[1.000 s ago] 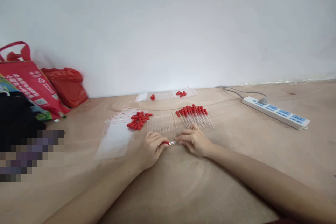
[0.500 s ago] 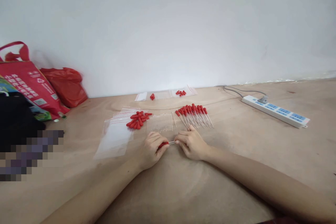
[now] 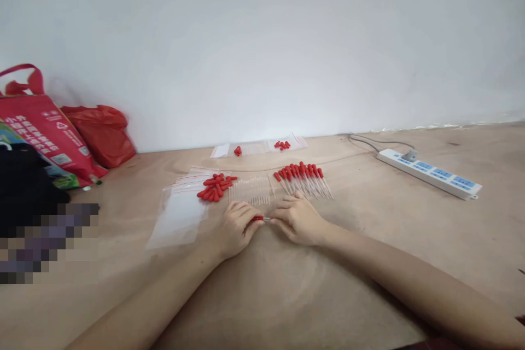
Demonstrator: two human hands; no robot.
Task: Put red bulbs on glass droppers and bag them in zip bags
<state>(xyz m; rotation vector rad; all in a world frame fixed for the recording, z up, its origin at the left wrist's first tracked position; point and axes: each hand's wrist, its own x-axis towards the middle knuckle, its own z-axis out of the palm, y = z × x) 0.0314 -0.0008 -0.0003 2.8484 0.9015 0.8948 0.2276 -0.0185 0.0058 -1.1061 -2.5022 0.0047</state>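
Observation:
My left hand (image 3: 240, 228) is closed around a red rubber dropper bulb (image 3: 257, 219), most of it hidden by the fingers. My right hand (image 3: 298, 220) pinches a thin clear glass tube (image 3: 266, 219), whose end meets the bulb between the two hands. Just beyond the hands lies a row of clear glass tubes (image 3: 249, 190). Loose red bulbs (image 3: 216, 187) are heaped left of that row, partly over clear zip bags (image 3: 175, 221). To its right, several droppers with red bulbs on their tubes (image 3: 304, 178) lie side by side.
Farther back, more bags (image 3: 220, 151) lie with small red bulbs (image 3: 282, 145) near the wall. A white power strip (image 3: 429, 173) with a plugged-in cord sits at right. Red bags (image 3: 100, 134) and a black item (image 3: 28, 191) stand at left.
My hands have drawn slightly closer together, so less of the tube shows between them. My right hand's fingers have shifted a little left; the laid-out pieces have stayed put.

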